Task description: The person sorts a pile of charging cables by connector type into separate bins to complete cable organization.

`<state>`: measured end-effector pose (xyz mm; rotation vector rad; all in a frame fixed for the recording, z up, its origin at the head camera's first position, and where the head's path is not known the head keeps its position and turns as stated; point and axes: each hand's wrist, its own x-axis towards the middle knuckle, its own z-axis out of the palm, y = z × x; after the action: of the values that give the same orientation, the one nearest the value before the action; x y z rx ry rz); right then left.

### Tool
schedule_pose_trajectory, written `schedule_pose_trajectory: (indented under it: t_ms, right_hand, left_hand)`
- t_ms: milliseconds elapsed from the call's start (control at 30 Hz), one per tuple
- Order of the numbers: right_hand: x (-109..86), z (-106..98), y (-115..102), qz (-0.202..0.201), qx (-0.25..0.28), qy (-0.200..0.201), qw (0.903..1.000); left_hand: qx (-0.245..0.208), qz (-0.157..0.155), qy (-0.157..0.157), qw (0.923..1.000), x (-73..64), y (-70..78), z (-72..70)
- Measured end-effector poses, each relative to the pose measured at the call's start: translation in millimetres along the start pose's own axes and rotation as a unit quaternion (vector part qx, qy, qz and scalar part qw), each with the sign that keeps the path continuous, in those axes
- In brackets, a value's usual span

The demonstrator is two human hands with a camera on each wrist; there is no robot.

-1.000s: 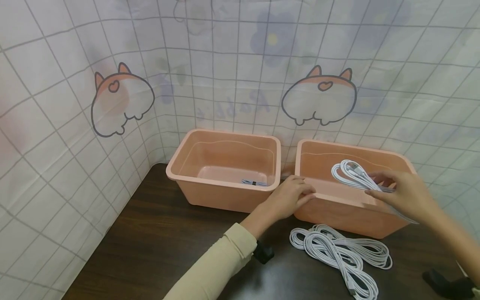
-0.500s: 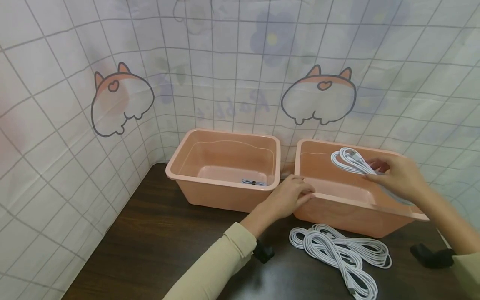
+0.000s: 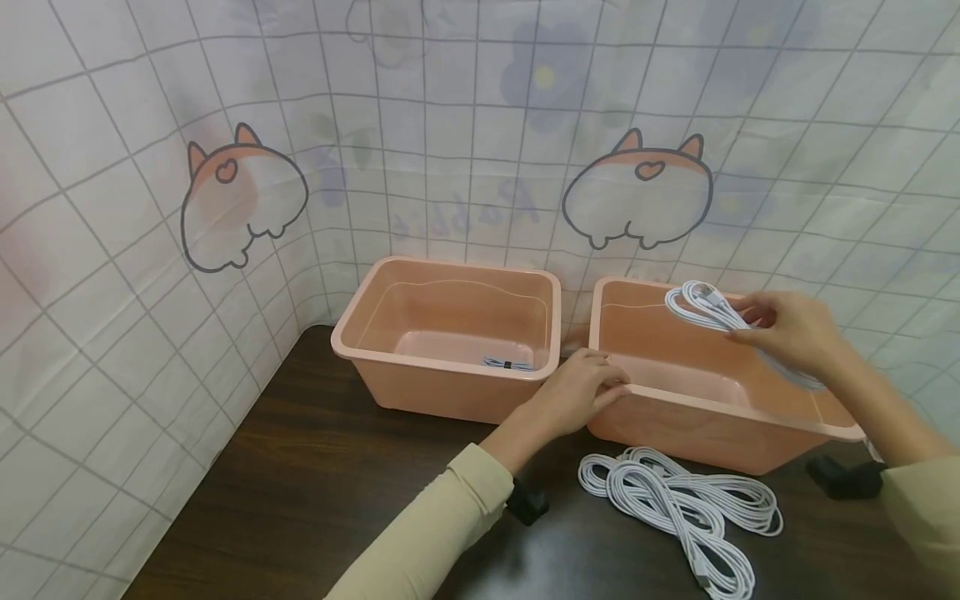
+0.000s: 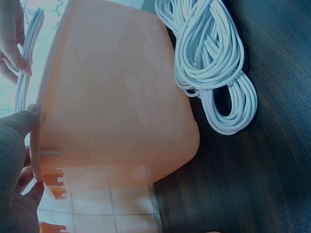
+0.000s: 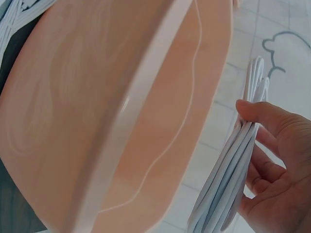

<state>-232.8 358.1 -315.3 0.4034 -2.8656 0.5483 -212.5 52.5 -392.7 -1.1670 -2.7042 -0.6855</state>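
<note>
Right hand [image 3: 795, 329]: thumb and fingers are clamping on a white cable bundle [image 3: 705, 310], holding it up over the right bin [image 3: 697, 435], clear of the bin floor. A metal plug is showing among the loops at the bundle's left end; the right wrist view is showing the strands gathering under the thumb, the loops lying folded side by side.

Left hand [image 3: 581, 387]: fingers are curling round the rim of the same bin at its near left corner, clamped on it.

Desk [image 3: 285, 483]: dark wood grain. Both bins are standing along its far edge, side by side, a narrow gap between. The left bin [image 3: 442, 397] is sitting closer to the desk's far left corner; inside, towards its near right corner, a small pale cable bundle [image 3: 507, 364] with a dark band is lying on the floor.

In front of the right bin, two white cable coils [image 3: 678, 508] are lying on the desk, one overlapping the other, a plug showing at the nearer end.

Beyond the desk's far and left edges, a white gridded sheet [image 3: 450, 150] is hanging, bearing two corgi rear-end drawings. Both forearms are wearing pale sleeves [image 3: 450, 517].
</note>
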Motion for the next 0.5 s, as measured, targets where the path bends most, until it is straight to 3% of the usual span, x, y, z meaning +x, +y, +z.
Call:
schedule_pose_trajectory:
  t_ms: [500]
  right_hand:
    - [5.8,-5.2,6.6,0.023,0.017,-0.009,0.9995]
  left_hand:
    - [0.006,-0.009,-0.006,0.9999,0.2,0.9,-1.0]
